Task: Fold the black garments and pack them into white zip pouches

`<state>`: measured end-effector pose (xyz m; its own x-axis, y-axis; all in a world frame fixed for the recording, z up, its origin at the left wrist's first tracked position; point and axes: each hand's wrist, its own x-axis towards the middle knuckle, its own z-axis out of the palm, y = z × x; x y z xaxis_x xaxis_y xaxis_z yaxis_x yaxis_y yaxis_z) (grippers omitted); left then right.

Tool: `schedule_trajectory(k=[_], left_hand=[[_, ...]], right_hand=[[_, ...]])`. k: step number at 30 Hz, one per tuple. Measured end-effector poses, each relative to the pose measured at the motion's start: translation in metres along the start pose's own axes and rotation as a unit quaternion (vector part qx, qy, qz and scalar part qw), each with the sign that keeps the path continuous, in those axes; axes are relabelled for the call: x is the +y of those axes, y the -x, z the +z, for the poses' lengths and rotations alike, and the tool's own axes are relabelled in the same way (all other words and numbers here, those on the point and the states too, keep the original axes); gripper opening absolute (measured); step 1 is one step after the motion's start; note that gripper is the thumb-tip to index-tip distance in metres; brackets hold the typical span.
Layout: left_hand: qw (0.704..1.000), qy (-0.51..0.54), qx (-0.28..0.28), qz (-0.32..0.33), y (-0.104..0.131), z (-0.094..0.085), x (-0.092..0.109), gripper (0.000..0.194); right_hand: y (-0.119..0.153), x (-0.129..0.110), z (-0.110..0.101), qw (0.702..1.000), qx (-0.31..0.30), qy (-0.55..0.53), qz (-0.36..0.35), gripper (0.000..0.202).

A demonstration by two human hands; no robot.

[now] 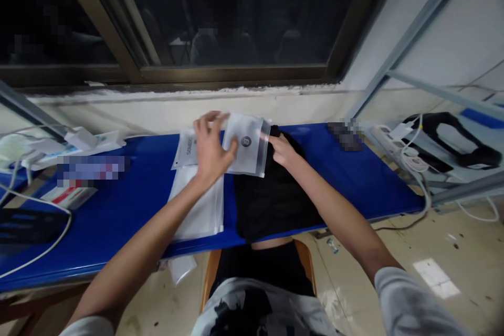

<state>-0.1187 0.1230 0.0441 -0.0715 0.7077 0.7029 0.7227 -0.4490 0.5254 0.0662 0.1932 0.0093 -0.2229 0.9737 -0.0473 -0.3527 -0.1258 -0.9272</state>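
My left hand [214, 148] is over the left edge of a small frosted zip bag [251, 155] with a dark round logo, its fingers spread and its thumb in front of the bag. On the bag's right side, my right hand [283, 151] grips the clear zip edge, and the index finger shows through the plastic. Under the bag and my right hand lies a folded black cloth [271, 205]. Another frosted bag [185, 149] with printed lettering is left of my left hand, partly over a larger frosted zip bag [200, 207].
The blue tabletop [137, 194] stands against the wall under a dark window. To the left are power strips [82, 144], cables and a red-and-white box [71, 197]. A blurred dark object [346, 135] lies at the back right, near a metal frame [413, 26] and more cables.
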Motion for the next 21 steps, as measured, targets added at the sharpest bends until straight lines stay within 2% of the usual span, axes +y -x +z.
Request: schedule_trajectory(k=[1, 2, 4, 6, 7, 9, 12, 17, 19, 21], left_hand=[[0.996, 0.049, 0.011, -0.074, -0.008, -0.003, -0.009, 0.058], [0.982, 0.12, -0.01, -0.146, -0.013, -0.003, -0.017, 0.06], [0.92, 0.273, -0.121, -0.253, -0.014, -0.002, -0.026, 0.057], [0.852, 0.375, -0.224, -0.288, -0.007, 0.002, -0.025, 0.054], [0.834, 0.399, -0.253, -0.285, -0.003, 0.004, -0.022, 0.053], [0.828, 0.416, -0.262, -0.27, 0.005, 0.006, -0.015, 0.054], [0.832, 0.414, -0.258, -0.263, 0.012, 0.007, -0.008, 0.052], [0.824, 0.414, -0.235, -0.308, 0.013, 0.004, -0.006, 0.051], [0.812, 0.424, -0.222, -0.336, 0.011, 0.003, -0.007, 0.051], [0.793, 0.447, -0.192, -0.367, 0.007, 0.0, -0.01, 0.048]], right_hand=[[0.001, -0.003, 0.0, 1.0, 0.016, -0.002, 0.006, 0.048], [0.002, -0.005, 0.0, 0.999, 0.041, 0.001, 0.01, 0.05], [0.004, -0.005, 0.002, 0.995, 0.102, 0.013, 0.016, 0.054], [0.006, -0.003, 0.003, 0.99, 0.139, 0.022, 0.012, 0.055], [0.006, -0.003, 0.003, 0.99, 0.136, 0.025, 0.002, 0.053], [0.008, -0.001, 0.001, 0.995, 0.089, 0.028, -0.027, 0.052], [0.014, 0.002, 0.001, 0.998, -0.019, 0.042, -0.052, 0.057], [0.029, -0.002, 0.015, 0.968, -0.136, 0.137, -0.163, 0.058], [0.03, -0.015, 0.008, 0.956, -0.191, 0.173, -0.142, 0.059], [0.026, -0.037, -0.016, 0.946, -0.215, 0.223, -0.091, 0.058]])
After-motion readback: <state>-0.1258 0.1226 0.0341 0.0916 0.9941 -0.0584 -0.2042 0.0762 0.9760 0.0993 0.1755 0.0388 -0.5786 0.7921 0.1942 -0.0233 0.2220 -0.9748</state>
